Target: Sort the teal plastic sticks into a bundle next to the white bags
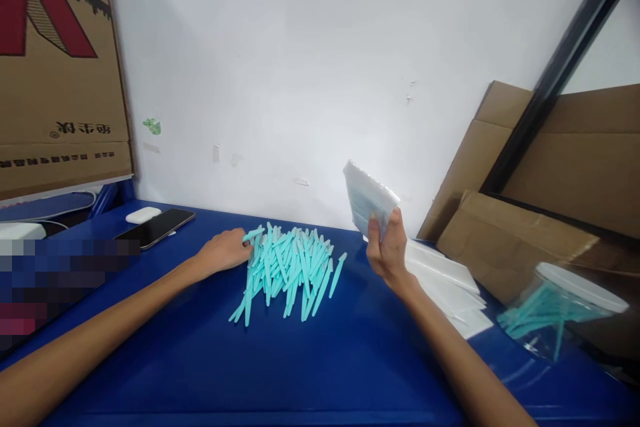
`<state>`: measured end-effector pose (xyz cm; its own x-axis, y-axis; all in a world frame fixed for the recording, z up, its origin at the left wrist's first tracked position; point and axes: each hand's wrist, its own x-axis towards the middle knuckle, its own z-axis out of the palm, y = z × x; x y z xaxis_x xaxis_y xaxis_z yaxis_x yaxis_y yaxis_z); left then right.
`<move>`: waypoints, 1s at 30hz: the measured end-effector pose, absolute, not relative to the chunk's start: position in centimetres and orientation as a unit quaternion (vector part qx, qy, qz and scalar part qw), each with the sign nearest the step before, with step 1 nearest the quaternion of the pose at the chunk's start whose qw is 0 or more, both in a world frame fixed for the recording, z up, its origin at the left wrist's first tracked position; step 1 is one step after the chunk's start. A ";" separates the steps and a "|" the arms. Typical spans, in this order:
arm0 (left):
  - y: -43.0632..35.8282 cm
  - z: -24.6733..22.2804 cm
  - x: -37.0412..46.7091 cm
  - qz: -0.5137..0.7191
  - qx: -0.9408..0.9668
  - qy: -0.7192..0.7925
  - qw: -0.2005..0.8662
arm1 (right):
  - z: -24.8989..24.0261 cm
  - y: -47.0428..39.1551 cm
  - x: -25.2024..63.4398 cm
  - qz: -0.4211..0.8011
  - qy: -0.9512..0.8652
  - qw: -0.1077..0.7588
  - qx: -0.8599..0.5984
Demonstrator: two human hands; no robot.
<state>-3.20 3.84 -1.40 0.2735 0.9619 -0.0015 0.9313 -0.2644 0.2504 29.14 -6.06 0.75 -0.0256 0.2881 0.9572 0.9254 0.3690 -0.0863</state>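
Observation:
A heap of turquoise eyebrow razors (290, 263) with pale, see-through ends lies on the blue table. At the heap's left edge is my left hand (226, 250), its fingers closed around one eyebrow razor (253, 234) that sticks out past the fingertips; the fingers are partly hidden. My right hand (389, 247) is raised right of the heap and pinches a translucent plastic pouch (369, 193) by its lower right part. What the pouch contains, if anything, I cannot make out. One single razor (338, 275) lies slightly apart on the heap's right.
White flat packets (445, 280) lie behind my right forearm. A clear jar (555, 313) with a white rim, holding turquoise razors, stands at the right. A phone (157, 227) and a white case (143, 215) lie at the left. Cardboard (520, 247) leans at the right; a carton (60, 93) stands left.

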 end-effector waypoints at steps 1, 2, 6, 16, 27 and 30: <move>4.1 -1.4 -3.3 0.074 0.792 0.598 0.105 | 0.8 -6.1 29.1 -0.302 -0.647 0.516 -0.473; 4.3 -1.4 -3.3 0.072 0.791 0.597 0.110 | 0.9 -6.2 29.0 -0.298 -0.649 0.514 -0.475; 4.6 -1.2 -3.4 0.062 0.788 0.598 0.131 | 1.1 -6.4 28.8 -0.291 -0.665 0.502 -0.470; 3.8 -0.6 -3.5 0.049 0.767 0.629 0.116 | 1.1 -6.5 28.2 -0.292 -0.703 0.474 -0.443; 4.4 -0.4 -4.5 0.104 0.766 0.623 0.119 | 1.0 -6.5 27.9 -0.271 -0.721 0.464 -0.437; 4.8 -0.7 -4.6 0.123 0.771 0.611 0.133 | 1.0 -6.6 27.8 -0.270 -0.722 0.462 -0.438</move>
